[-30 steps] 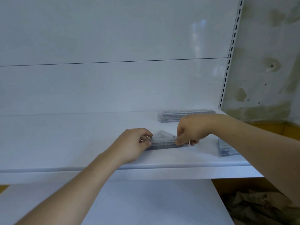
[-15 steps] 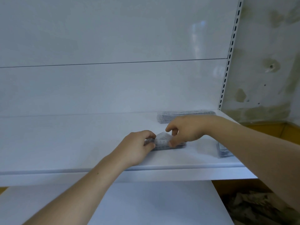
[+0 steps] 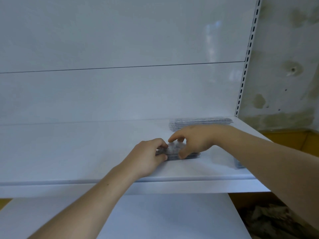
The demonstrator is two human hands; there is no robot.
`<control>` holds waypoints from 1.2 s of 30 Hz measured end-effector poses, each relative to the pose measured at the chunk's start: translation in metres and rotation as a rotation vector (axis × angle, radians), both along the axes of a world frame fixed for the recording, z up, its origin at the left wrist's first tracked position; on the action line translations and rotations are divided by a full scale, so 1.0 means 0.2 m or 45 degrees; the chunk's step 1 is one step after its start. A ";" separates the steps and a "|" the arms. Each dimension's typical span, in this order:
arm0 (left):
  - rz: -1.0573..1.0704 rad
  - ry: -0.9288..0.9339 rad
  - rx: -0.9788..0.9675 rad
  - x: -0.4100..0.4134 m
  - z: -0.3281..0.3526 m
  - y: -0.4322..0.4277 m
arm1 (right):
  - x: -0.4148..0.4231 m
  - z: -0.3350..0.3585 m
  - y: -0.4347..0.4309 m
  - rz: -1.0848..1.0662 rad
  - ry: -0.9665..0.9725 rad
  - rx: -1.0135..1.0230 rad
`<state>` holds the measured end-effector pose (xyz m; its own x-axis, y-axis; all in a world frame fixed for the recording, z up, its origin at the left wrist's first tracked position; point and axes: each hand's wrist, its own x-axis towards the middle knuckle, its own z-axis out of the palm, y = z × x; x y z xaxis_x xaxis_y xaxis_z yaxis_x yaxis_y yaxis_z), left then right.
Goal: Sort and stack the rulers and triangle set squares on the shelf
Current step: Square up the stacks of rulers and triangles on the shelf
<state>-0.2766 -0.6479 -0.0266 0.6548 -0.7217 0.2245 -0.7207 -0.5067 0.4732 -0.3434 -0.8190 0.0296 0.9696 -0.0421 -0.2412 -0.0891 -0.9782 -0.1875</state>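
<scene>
Two hands meet on one low stack of clear set squares near the front of the shelf (image 3: 69, 152). The left hand (image 3: 148, 156) grips the stack (image 3: 174, 150) at its left end, fingers curled over the top and thumb against the front edge. The stack lies flat. Its long side runs left to right along the shelf lip, and its apex points toward the back wall (image 3: 120, 94). The plastic is transparent with fine grey print, and the layers look slightly out of line at the right end.

The right hand (image 3: 193, 140) arches over the middle, fingers spread and loose. Its thumb touches the front edge and its forefinger reaches past the apex, so it touches rather than clamps. With both hands on the stack, squaring it likely means pushing inward along that long axis, and the left hand has the firmer hold.

Behind the right hand, apart from it, rulers (image 3: 200, 122) lie stacked along the back wall, also left to right. Farther right, a third clear pile (image 3: 239, 163) shows partly under the right arm (image 3: 262, 157). I cannot tell its kind.
</scene>
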 end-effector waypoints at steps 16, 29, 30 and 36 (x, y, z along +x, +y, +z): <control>-0.008 -0.034 0.078 0.02 0.00 0.03 | 0.04 0.01 0.06 -0.011 0.083 -0.179; -0.008 0.044 -0.060 0.02 0.00 0.06 | -0.01 -0.02 -0.03 -0.029 0.039 -0.172; -0.021 0.057 -0.045 0.01 0.00 0.07 | -0.01 -0.01 -0.04 -0.045 0.066 -0.174; -0.014 0.014 0.020 0.01 0.00 0.07 | -0.03 -0.01 -0.06 -0.035 0.149 -0.287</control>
